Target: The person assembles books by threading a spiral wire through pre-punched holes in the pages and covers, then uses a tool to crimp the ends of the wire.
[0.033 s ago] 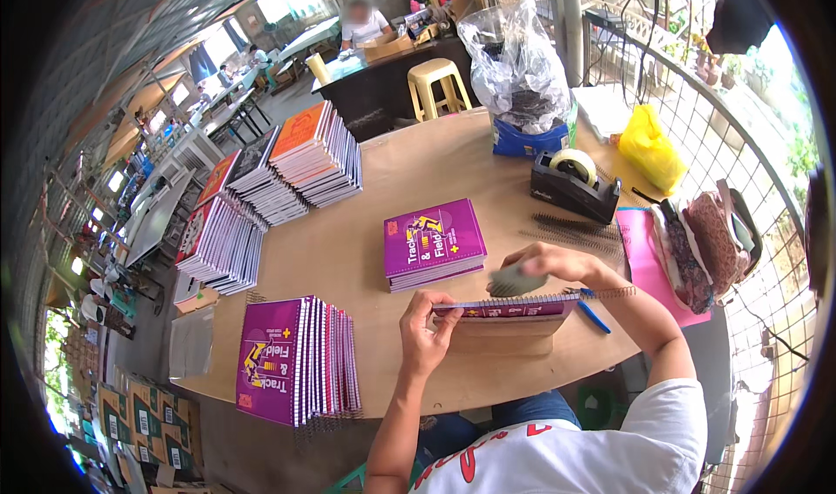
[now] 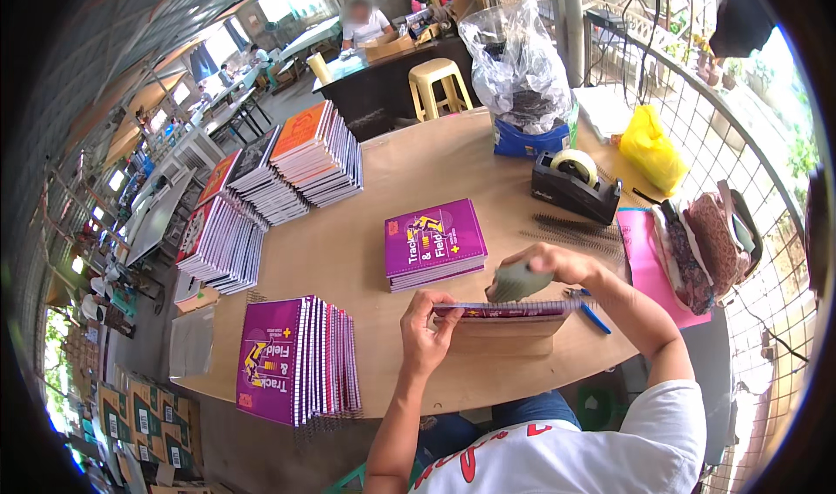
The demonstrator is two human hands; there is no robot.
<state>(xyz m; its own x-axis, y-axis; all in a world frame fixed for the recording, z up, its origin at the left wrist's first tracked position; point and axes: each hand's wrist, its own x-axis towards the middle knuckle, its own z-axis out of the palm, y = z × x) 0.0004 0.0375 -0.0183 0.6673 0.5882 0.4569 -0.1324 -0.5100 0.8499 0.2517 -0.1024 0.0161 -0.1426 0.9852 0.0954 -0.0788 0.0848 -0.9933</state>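
Note:
My left hand (image 2: 425,327) pinches the left end of a purple spiral notebook (image 2: 509,312), which stands on edge with its binding side up. A tan block-like support (image 2: 505,344) is behind and below it. In my right hand (image 2: 555,263) is a flat grey-green pad (image 2: 519,283), held just above the binding edge; whether it touches cannot be told. A thin wire coil (image 2: 585,300) shows blurred at the notebook's right end. Blue-handled pliers (image 2: 596,321) lie beside that end. Beyond my hands sits a short stack of purple notebooks (image 2: 434,240).
More purple notebooks (image 2: 274,355) stand at the left, with taller notebook stacks (image 2: 315,150) behind. Loose coils (image 2: 570,230), a tape dispenser (image 2: 575,189), a plastic-lined bag (image 2: 527,84), a yellow bag (image 2: 651,150) and a patterned pouch (image 2: 684,254) are at the right. A person (image 2: 366,25) sits beyond.
The pad in my right hand has shifted slightly down and right, turning a little. The coil at the notebook's right end looks more blurred. My left hand stays in place.

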